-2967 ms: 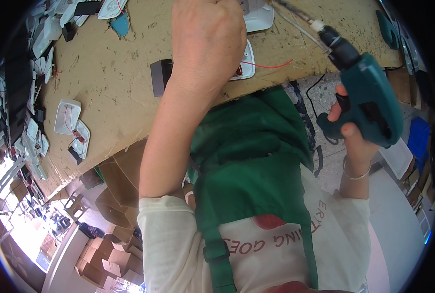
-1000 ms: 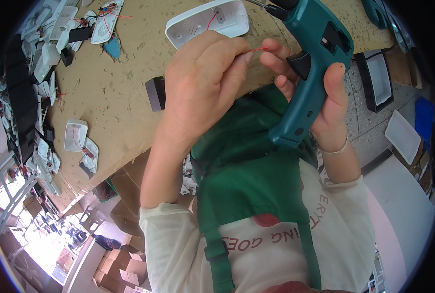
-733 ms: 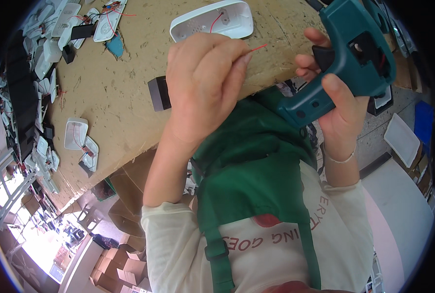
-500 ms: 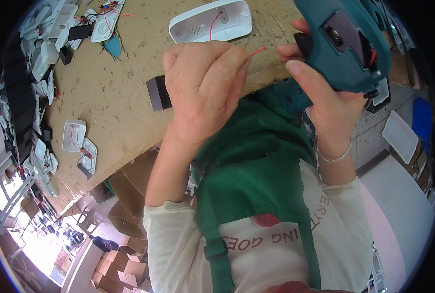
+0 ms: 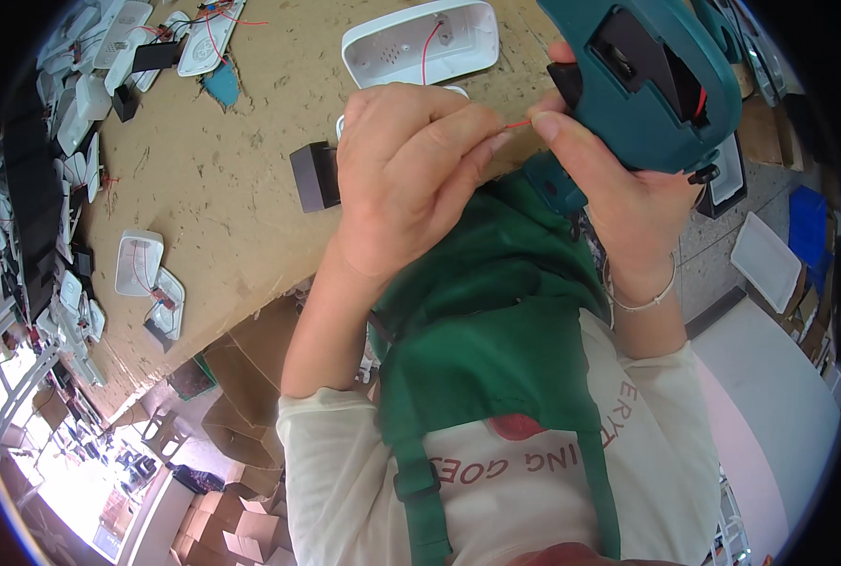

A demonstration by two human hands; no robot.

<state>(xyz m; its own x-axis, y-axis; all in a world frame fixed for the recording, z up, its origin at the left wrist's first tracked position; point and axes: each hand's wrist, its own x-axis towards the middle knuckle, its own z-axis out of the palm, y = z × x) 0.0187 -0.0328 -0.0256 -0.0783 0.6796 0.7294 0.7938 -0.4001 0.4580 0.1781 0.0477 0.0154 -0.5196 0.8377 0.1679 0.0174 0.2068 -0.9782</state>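
My left hand (image 5: 411,174) is raised over the cardboard-covered bench (image 5: 222,170), fingers pinched on a thin red wire (image 5: 518,124). My right hand (image 5: 619,189) grips a teal power screwdriver (image 5: 652,80) by its handle, and its fingertip touches the other end of the same red wire. A white plastic housing (image 5: 419,42) with a red wire inside lies on the bench just beyond my left hand. A small black block (image 5: 315,175) sits left of my left hand.
Several white plastic housings and parts lie along the bench's left edge (image 5: 137,264) and far corner (image 5: 203,42). Black trays (image 5: 33,198) stack at the left. Cardboard boxes (image 5: 241,377) stand below the bench. A white tray (image 5: 765,259) lies on the floor at right.
My right hand has brought the teal screwdriver up and in toward my left hand. Both hands now meet at the red wire, which my left hand has kept pinched throughout.
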